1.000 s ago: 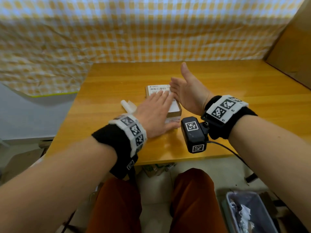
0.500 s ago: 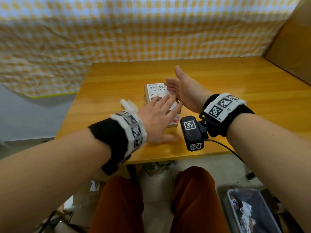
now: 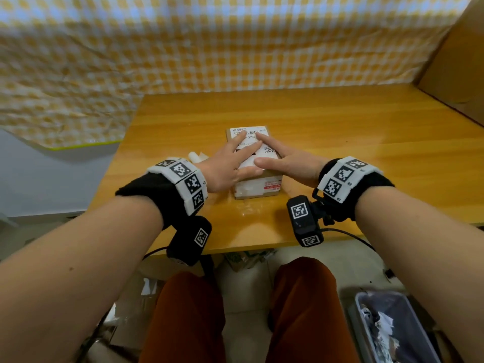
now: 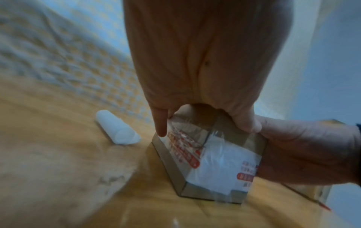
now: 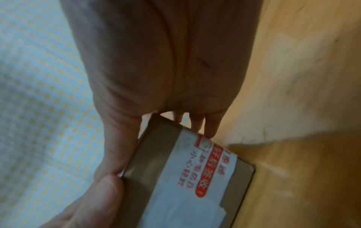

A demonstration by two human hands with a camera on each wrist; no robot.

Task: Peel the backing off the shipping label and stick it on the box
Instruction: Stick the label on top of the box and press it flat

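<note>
The wooden table [image 3: 340,142] took up most of the shot, with a yellow-and-white checked cloth [image 3: 209,48] hanging behind it and a big cardboard sheet [image 3: 458,69] leaning at the far right. Down on the floor at the right sat a grey bin [image 3: 398,328] with crumpled paper in it.

The small cardboard box [image 3: 258,188] sat on the table near the front edge, pretty much dead centre. The shipping label [image 3: 269,153] was already lying on its top face, barcode end at the far side, and the near side of the box had white tape with red print on it.

Both hands were flat on top of the box. The left hand [image 3: 230,166] had its fingers straight and slightly spread, pressing down on the label, thumb along the near edge. The right hand [image 3: 290,163] was the same deal, fingers straight and laid over the label from the right side, thumb pointing toward the left hand and touching it. Neither was pinching anything.

Just left of the box, close to the left hand, lay a little white curled-up roll of paper [image 4: 117,128] on the tabletop.
</note>
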